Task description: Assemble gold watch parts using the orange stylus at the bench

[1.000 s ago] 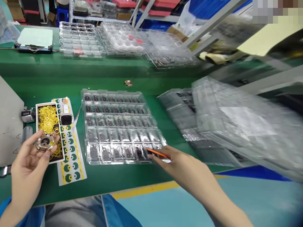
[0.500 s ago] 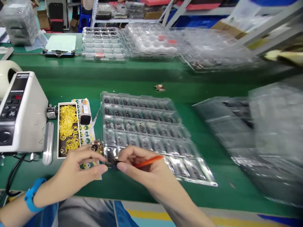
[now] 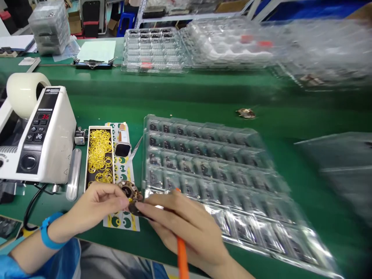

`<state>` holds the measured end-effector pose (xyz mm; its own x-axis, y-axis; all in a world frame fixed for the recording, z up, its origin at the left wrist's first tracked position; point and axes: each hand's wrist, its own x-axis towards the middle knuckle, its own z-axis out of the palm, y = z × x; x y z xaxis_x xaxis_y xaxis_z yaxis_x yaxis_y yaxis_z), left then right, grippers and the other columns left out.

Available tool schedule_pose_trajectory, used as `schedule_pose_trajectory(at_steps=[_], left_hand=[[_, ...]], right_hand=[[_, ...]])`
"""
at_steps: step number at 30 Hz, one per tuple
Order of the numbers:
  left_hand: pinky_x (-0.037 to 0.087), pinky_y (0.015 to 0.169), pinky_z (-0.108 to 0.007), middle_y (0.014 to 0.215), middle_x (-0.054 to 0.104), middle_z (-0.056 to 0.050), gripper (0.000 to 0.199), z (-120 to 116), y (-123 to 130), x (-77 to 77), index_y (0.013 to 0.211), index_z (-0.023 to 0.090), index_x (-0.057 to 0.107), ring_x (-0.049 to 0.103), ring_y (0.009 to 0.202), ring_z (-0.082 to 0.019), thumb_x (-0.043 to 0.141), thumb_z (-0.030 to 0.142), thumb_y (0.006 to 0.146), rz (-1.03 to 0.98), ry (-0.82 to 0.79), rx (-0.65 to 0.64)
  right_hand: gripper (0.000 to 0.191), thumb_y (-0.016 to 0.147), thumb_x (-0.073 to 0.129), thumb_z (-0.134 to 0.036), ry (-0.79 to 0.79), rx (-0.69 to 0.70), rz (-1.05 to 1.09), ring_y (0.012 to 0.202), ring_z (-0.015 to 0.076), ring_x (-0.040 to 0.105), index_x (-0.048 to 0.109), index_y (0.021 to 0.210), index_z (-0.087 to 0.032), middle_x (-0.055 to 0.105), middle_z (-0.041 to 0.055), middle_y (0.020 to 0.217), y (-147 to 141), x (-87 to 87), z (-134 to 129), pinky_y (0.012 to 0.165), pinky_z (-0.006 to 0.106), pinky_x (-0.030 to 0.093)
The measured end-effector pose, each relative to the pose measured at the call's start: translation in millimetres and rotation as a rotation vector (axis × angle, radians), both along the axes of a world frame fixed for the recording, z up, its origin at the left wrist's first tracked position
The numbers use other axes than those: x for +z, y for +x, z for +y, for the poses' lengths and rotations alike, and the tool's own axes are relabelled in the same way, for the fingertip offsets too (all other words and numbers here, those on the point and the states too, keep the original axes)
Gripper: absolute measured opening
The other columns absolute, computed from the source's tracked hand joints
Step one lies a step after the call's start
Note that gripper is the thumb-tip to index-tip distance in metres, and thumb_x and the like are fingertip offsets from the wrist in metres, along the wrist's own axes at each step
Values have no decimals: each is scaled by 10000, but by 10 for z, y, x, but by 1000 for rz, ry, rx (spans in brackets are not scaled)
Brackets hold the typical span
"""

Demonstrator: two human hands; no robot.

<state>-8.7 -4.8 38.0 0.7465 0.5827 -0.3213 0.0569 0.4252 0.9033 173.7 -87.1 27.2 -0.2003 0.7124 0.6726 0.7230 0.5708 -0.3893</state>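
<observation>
My left hand, with a blue wristband, pinches a small round metallic assembly at its left edge. This assembly has a dark centre and copper-coloured parts; a small yellow piece shows near my fingertips. My right hand has its fingertips against the assembly's lower right side. A thin orange stick-like tool is tucked in that hand, and its working end is hidden. Under both hands lies a sheet of yellow and green stickers. The clear plastic tray, its pockets filled with small dark parts, lies just right of them.
A narrow box of yellow rings and a smartwatch lie left of the tray. Farther left stands a white tape dispenser. Behind are a clipboard, clear trays and a loose metallic part.
My left fingers, apart before, now pinch the round assembly. My right hand has moved from the tray's near left corner to the assembly, and the orange tool has swung downward. The view has turned left.
</observation>
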Motion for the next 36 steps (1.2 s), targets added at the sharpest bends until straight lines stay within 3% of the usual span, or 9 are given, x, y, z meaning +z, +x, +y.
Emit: schedule_pose_trajectory(at_steps=[3, 5, 7, 10, 14, 22, 28, 32, 36], left_hand=[[511, 820, -260, 894, 670, -5, 114, -28, -16, -12, 953, 242, 725, 657, 801, -123, 646, 274, 876, -101, -39, 28], [519, 922, -315, 978, 663, 0, 291, -53, -28, -36, 1185, 325, 656, 680, 892, -144, 598, 239, 912, -104, -29, 39], [536, 930, -345, 912, 642, 0, 416, -78, -41, -65, 1327, 344, 555, 677, 897, -162, 559, 216, 931, -48, 30, 41], [550, 908, -325, 925, 626, -16, 478, -103, -54, -97, 1390, 312, 485, 662, 914, -167, 541, 187, 933, 19, 92, 31], [515, 946, -261, 980, 622, -11, 460, -112, -47, -105, 1348, 298, 513, 644, 935, -126, 550, 143, 916, 29, 134, -5], [557, 888, -349, 750, 584, 15, 469, -102, -34, -118, 1359, 287, 518, 626, 805, -155, 529, 168, 906, 150, 242, -61], [539, 914, -286, 790, 592, 10, 497, -122, -1, -63, 1342, 244, 527, 634, 789, -120, 523, 93, 869, 148, 193, -35], [542, 818, -202, 877, 630, -16, 452, -135, 38, -39, 1257, 216, 581, 638, 814, -115, 543, 70, 831, 126, 193, 32], [528, 769, -200, 941, 653, -31, 446, -153, 33, -82, 1264, 260, 584, 622, 887, -144, 519, 88, 858, 143, 214, 41]], right_hand=[[220, 890, 519, -51, -151, -104, 281, 690, 135, 600, 651, 981, -202, 628, 49, 836, -45, 41, -1, 551, 240, 487], [164, 885, 569, -109, -297, -167, 461, 667, 132, 595, 681, 876, -228, 615, 31, 811, -70, 76, 39, 506, 224, 467], [145, 862, 615, -173, -467, -184, 593, 614, 129, 577, 696, 758, -233, 617, 26, 780, -87, 95, 92, 441, 216, 420], [158, 800, 665, -230, -660, -188, 729, 589, 128, 557, 687, 644, -222, 617, 30, 755, -101, 92, 154, 423, 216, 384], [166, 762, 669, -241, -777, -184, 798, 622, 129, 553, 674, 598, -215, 613, 36, 774, -110, 80, 167, 481, 223, 401], [146, 769, 679, -252, -786, -165, 798, 669, 134, 561, 694, 626, -231, 581, 19, 764, -104, 71, 159, 567, 231, 455], [148, 810, 646, -171, -623, -216, 660, 646, 132, 578, 687, 678, -224, 604, 13, 751, -143, 34, 131, 568, 238, 486], [135, 832, 622, -137, -524, -242, 549, 652, 129, 601, 680, 738, -214, 615, 19, 782, -171, 2, 98, 528, 226, 485], [126, 854, 608, -133, -480, -235, 483, 654, 118, 611, 662, 758, -197, 614, 21, 802, -174, -13, 101, 511, 215, 478]])
